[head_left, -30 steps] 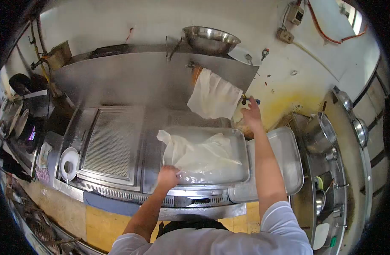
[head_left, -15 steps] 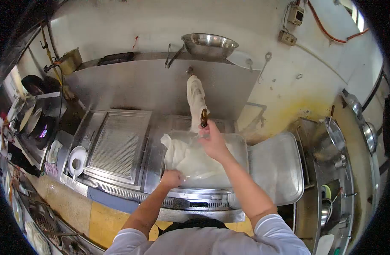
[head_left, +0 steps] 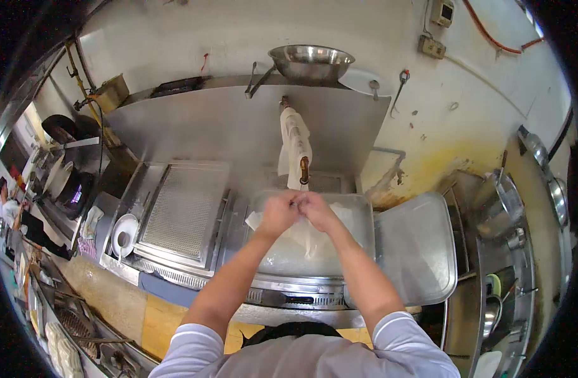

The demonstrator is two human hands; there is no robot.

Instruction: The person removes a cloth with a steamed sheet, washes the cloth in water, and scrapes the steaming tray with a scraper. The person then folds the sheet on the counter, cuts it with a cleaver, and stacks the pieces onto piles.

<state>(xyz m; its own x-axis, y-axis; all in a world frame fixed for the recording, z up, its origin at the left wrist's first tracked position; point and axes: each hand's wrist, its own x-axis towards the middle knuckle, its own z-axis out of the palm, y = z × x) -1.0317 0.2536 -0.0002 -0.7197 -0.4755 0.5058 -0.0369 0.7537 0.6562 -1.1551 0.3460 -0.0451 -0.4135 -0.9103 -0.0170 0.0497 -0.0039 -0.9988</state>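
Observation:
My left hand and my right hand meet just under the brass tap spout, fingers closed together. A wet white cloth is gathered up to them and hangs below, though the exact pinch is hidden by my knuckles. Beneath is a rectangular metal tray with cloudy water, where more of the cloth lies. Another white cloth is draped around the tap pipe above.
A perforated metal panel lies left, beside a white plate with a ladle. An upright metal tray leans at right. A steel bowl sits on the back ledge. Another person stands far left.
My left hand has moved up and right from the tray's near left side to meet my right hand. My right hand has come slightly down from the spout. The cloth is more bunched.

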